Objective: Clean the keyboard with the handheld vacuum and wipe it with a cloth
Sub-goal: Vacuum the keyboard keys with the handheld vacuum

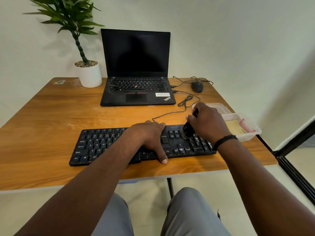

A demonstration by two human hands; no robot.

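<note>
Both hands working: left hand [150,138] lying flat, steadying keyboard [95,147]; right hand [207,123] gripping handheld vacuum [188,130], brushing numpad; best keeping strokes light, row by row.

We read "ThinkPad" on the laptop [137,92] palm rest, centre frame. On the keyboard [95,147] below, key legends show: Ctrl, Alt, Shift, Caps Lock, Enter, QWERTY letters. The laptop's white sticker [162,94] is illegible.

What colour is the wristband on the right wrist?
Black: the wristband is a thin, dark, beaded-looking band, seen in the head view, the only view.
</note>
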